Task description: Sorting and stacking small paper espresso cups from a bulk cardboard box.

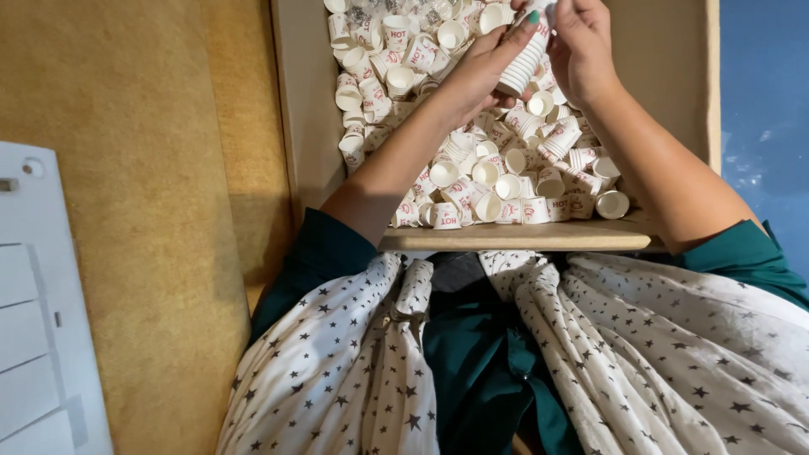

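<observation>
A stack (524, 61) of small white paper cups nested one in another is being held over the far part of a shallow wooden tray (666, 59), tilting from upper right down to lower left. The left hand (480, 72) is gripping the stack's lower end, its fingers (516, 32) curling round the stack and pinching it, a green-painted nail showing at the top. The right hand (581, 46) is meeting the stack's upper end from the right; its fingers are bending inward against the top, though their tips are running out of view at the frame's edge, so I cannot tell just how they are closing. Beneath both hands a heap of loose cups (472, 168), white with red print, is filling the tray's middle from its far edge to its near edge, the cups lying on their sides, upright and upside down. The tray's bare floor is showing along its left and right walls. Both forearms are crossing the tray's near rim, coming out of dark green sleeves (324, 244). A white star-patterned scarf (607, 337) is hanging over the lap below. A tan floor (126, 211) is lying to the left, with a white panel (34, 295) at its left edge.
</observation>
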